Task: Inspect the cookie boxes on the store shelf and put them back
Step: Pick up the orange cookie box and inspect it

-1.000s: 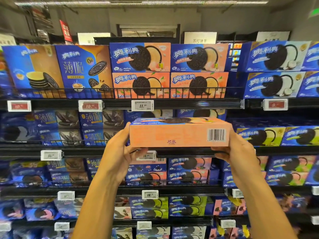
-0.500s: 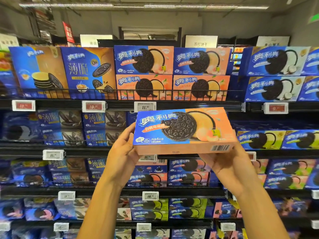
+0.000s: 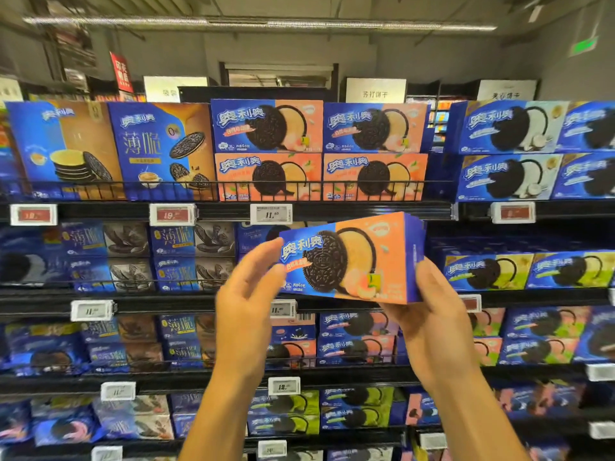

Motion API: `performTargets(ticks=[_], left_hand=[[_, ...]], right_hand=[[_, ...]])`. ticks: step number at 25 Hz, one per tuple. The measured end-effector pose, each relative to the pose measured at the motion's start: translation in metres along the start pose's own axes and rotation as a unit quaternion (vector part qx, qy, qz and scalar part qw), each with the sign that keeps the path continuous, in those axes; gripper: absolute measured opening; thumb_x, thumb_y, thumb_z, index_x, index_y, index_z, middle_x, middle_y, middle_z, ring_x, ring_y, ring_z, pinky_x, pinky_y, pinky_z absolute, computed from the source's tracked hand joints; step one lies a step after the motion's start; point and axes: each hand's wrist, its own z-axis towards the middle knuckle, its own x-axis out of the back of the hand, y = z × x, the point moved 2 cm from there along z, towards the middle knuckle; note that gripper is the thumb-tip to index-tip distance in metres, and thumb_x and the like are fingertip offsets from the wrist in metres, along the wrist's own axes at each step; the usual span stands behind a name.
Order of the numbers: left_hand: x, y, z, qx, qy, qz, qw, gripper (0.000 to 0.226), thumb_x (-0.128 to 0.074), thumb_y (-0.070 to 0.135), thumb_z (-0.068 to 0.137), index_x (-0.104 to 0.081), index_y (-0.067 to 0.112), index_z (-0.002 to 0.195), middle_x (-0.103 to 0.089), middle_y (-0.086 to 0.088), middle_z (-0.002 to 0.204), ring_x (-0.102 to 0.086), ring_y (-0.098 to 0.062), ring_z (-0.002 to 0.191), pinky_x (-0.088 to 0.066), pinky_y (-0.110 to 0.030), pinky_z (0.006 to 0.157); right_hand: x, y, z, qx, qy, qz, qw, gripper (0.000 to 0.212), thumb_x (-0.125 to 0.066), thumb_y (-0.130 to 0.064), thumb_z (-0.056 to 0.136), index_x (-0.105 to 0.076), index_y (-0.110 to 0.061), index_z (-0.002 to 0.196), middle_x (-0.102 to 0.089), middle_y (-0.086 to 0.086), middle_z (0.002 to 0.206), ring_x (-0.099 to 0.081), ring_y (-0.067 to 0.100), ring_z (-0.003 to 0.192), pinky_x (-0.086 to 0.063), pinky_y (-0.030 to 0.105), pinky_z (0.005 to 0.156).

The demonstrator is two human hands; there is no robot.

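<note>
Mid-frame, right hand (image 3: 429, 314) is gripping a light, stiff, crushable box (image 3: 349, 257) by its corner; left hand (image 3: 248, 291), fingers relaxed, is touching the other end.

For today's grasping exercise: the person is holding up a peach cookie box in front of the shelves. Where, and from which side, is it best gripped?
Grip the peach cookie box by its two short ends, coming from left and right. It is long, flat and tilted, so end grips leave the printed face visible. The right hand holds its lower right corner; the left hand is at its left end.
</note>
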Motion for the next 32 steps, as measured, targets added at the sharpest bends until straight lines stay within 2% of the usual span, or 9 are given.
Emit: performTargets(ticks=[4, 8, 11, 14, 18, 21, 24, 27, 32], left_hand=[[-0.038, 0.013, -0.017, 0.017, -0.235, -0.012, 0.972, 0.062, -0.059, 0.052, 0.091, -0.046, 0.024, 0.145, -0.061, 0.013, 0.136, -0.056, -0.001, 0.125, -0.045, -0.011, 0.094], [-0.024, 0.008, -0.004, 0.041, -0.172, -0.161, 0.971, 0.047, -0.059, 0.044, 0.093, -0.060, 0.021, 0.134, -0.065, -0.003, 0.133, -0.061, -0.018, 0.122, -0.051, -0.028, 0.097], [-0.010, -0.010, 0.006, 0.117, -0.104, -0.300, 0.941, 0.053, -0.052, 0.047, 0.090, -0.063, 0.015, 0.131, -0.060, -0.017, 0.137, -0.061, -0.026, 0.117, -0.046, -0.039, 0.098], [-0.002, -0.027, 0.009, 0.134, -0.076, -0.382, 0.911, 0.054, -0.046, 0.052, 0.092, -0.065, 0.018, 0.128, -0.062, -0.015, 0.135, -0.062, -0.029, 0.114, -0.040, -0.048, 0.104], [0.010, -0.041, 0.008, 0.136, -0.092, -0.457, 0.874, 0.050, -0.047, 0.055, 0.092, -0.068, 0.024, 0.125, -0.064, -0.008, 0.135, -0.062, -0.028, 0.119, -0.034, -0.059, 0.111], [0.015, -0.052, 0.006, 0.154, -0.099, -0.500, 0.846, 0.056, -0.031, 0.053, 0.100, -0.064, 0.021, 0.131, -0.061, -0.010, 0.138, -0.060, -0.033, 0.122, -0.037, -0.062, 0.107], [0.017, -0.056, 0.009, 0.163, -0.103, -0.500, 0.844, 0.054, -0.039, 0.052, 0.096, -0.062, 0.019, 0.132, -0.057, -0.012, 0.141, -0.056, -0.037, 0.126, -0.040, -0.063, 0.106], [0.019, -0.057, 0.012, 0.165, -0.117, -0.502, 0.841, 0.059, -0.052, 0.052, 0.086, -0.061, 0.019, 0.133, -0.056, -0.013, 0.142, -0.053, -0.038, 0.127, -0.035, -0.061, 0.107], [0.015, -0.063, 0.013, 0.186, -0.120, -0.505, 0.834, 0.063, -0.036, 0.057, 0.094, -0.058, 0.018, 0.138, -0.052, -0.013, 0.147, -0.052, -0.038, 0.130, -0.039, -0.058, 0.106]], right_hand=[[-0.044, -0.001, -0.022, 0.100, -0.076, -0.124, 0.984, 0.032, -0.057, -0.044, 0.095, -0.069, -0.035, 0.123, -0.071, -0.008, 0.124, -0.066, 0.010, 0.117, -0.055, 0.025, 0.094], [-0.066, 0.008, -0.029, 0.121, -0.171, -0.200, 0.957, 0.044, -0.042, -0.049, 0.100, -0.046, -0.044, 0.144, -0.048, -0.024, 0.149, -0.036, -0.005, 0.142, -0.034, 0.022, 0.115], [-0.065, 0.012, -0.025, 0.104, -0.221, -0.215, 0.946, 0.044, -0.043, -0.042, 0.102, -0.045, -0.041, 0.145, -0.044, -0.031, 0.149, -0.031, -0.013, 0.140, -0.032, 0.014, 0.113], [-0.048, 0.018, -0.019, 0.114, -0.133, -0.255, 0.951, 0.044, -0.052, -0.040, 0.099, -0.048, -0.046, 0.142, -0.045, -0.026, 0.150, -0.033, -0.005, 0.143, -0.032, 0.037, 0.121], [-0.018, 0.011, -0.009, 0.136, 0.049, -0.245, 0.959, 0.041, -0.058, -0.051, 0.095, -0.043, -0.063, 0.131, -0.040, -0.024, 0.154, -0.032, -0.009, 0.141, -0.029, 0.037, 0.120], [-0.011, 0.010, 0.001, 0.067, 0.004, -0.138, 0.988, 0.055, -0.061, -0.057, 0.082, -0.048, -0.046, 0.135, -0.053, -0.008, 0.148, -0.052, 0.006, 0.133, -0.044, 0.036, 0.110], [-0.015, 0.011, -0.002, 0.064, -0.037, -0.101, 0.992, 0.037, -0.059, -0.042, 0.088, -0.064, -0.041, 0.124, -0.069, 0.003, 0.129, -0.069, 0.018, 0.110, -0.059, 0.030, 0.085], [-0.018, 0.012, -0.010, 0.086, -0.019, -0.111, 0.990, 0.030, -0.058, -0.036, 0.089, -0.072, -0.052, 0.110, -0.070, 0.002, 0.125, -0.070, 0.021, 0.110, -0.059, 0.028, 0.086], [-0.013, 0.013, -0.012, 0.097, -0.012, -0.109, 0.989, 0.031, -0.058, -0.037, 0.091, -0.070, -0.044, 0.119, -0.070, 0.000, 0.128, -0.066, 0.023, 0.120, -0.054, 0.038, 0.098]])
